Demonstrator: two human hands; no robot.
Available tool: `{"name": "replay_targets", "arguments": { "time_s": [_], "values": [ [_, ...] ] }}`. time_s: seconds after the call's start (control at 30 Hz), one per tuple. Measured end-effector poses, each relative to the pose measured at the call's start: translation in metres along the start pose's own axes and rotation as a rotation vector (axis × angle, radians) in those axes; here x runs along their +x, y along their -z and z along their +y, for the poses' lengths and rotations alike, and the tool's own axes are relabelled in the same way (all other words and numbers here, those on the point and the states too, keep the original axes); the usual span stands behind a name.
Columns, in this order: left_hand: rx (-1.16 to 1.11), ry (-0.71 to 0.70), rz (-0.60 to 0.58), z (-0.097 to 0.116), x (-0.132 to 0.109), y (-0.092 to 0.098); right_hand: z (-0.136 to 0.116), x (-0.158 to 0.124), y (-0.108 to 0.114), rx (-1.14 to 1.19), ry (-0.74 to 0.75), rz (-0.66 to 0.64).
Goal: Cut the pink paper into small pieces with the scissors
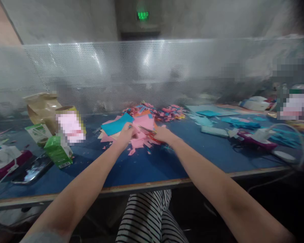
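My right hand is wrapped round a pair of scissors, whose blades point left toward my other hand. Fingers pinched, my left hand holds what looks like a piece of pink paper at the blade tips; blur hides its exact outline. Under and around both hands lie pink paper sheets and cut scraps. A blue paper sheet rests on the pile just beyond my left hand. Behind it are heaps of small pink, orange and blue paper pieces.
On the left of the blue table stand a green box, a brown paper bag and a phone. To the right are a purple power strip with cables and blue paper strips. A perforated screen borders the back.
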State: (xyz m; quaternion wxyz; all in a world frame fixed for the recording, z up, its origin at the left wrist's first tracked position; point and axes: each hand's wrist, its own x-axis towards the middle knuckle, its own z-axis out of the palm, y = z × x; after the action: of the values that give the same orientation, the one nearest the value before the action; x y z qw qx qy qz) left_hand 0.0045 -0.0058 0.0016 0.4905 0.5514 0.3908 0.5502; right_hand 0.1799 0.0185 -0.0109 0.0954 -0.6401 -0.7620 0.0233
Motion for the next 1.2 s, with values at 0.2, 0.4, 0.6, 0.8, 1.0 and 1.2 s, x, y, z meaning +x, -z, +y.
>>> {"name": "replay_targets", "arguments": {
  "time_s": [0.2, 0.4, 0.6, 0.8, 1.0, 1.2],
  "values": [
    [0.017, -0.081, -0.021, -0.002, 0.003, 0.005, -0.004, 0.000, 0.010, 0.492, 0.070, 0.043],
    [0.000, -0.087, -0.037, 0.004, 0.001, 0.006, -0.022, -0.010, 0.006, 1.015, 0.219, -0.102],
    [-0.064, -0.060, -0.078, 0.005, 0.001, 0.005, -0.024, -0.022, 0.015, 1.006, 0.245, -0.213],
    [-0.089, -0.058, -0.061, 0.004, 0.002, 0.006, -0.026, -0.025, 0.020, 0.990, 0.251, -0.229],
    [-0.095, -0.048, -0.060, 0.005, 0.002, 0.007, -0.029, -0.028, 0.023, 1.032, 0.320, -0.304],
    [-0.106, 0.022, -0.045, 0.009, -0.001, 0.004, -0.034, -0.038, 0.030, 1.052, 0.216, -0.311]
  ]
}}
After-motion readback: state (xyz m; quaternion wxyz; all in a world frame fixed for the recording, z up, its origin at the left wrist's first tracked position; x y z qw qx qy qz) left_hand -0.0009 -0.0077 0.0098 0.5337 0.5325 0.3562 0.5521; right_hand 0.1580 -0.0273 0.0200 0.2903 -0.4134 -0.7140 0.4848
